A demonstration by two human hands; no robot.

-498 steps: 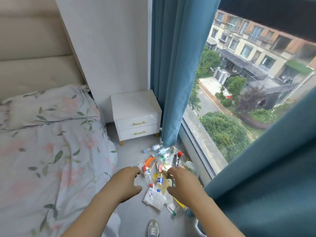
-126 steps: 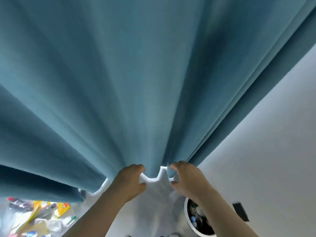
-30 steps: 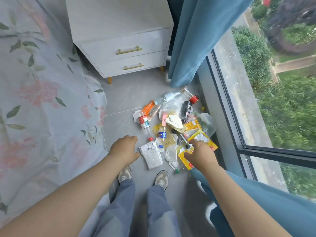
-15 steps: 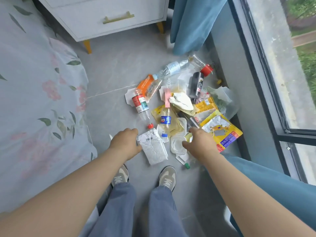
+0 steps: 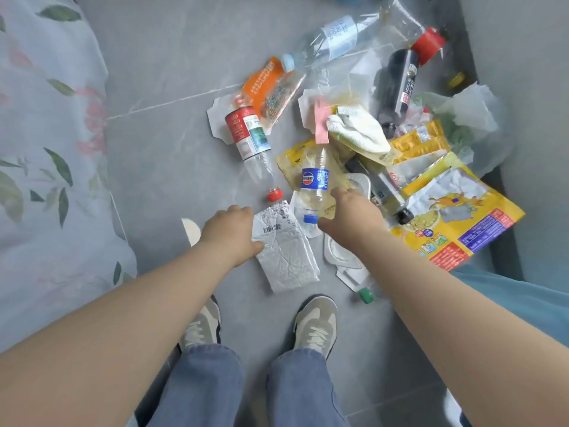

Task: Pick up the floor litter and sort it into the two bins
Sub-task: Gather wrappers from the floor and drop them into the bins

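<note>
Head view, straight down onto a grey floor (image 5: 154, 87).

Litter spread from centre frame out to 2 o'clock. Left hand (image 5: 229, 232) just below centre, towards 7 o'clock, knuckles up, fingers curled under, thumb tip lying on the left edge of a white packet (image 5: 283, 251). Touching for certain; pinching or not, cannot tell.

Right hand (image 5: 354, 217) just right of centre, back to the camera, thumb and forefinger spread either side of the cap end of a blue-label bottle (image 5: 314, 183). Against the bottle, yet real grip or mere touch cannot be told. Bottle flat on the floor, cap pointing to 6 o'clock, just beside the packet's top right corner.

At 11 o'clock of that bottle, a red-label bottle (image 5: 249, 134), red cap towards 6. Beyond it at 12, an orange pouch (image 5: 271, 90), then a clear bottle (image 5: 332, 35) near the top edge. At 1 o'clock, a dark bottle (image 5: 400, 84) with a white cloth (image 5: 357, 131) near its lower end. At 3 o'clock, a yellow bag (image 5: 462, 217), flat. Green cap (image 5: 365, 295) at 5 o'clock, near the right shoe (image 5: 317, 322).

Flowered bedsheet (image 5: 46, 149) along 9 o'clock; blue curtain (image 5: 523, 303) at 4.
</note>
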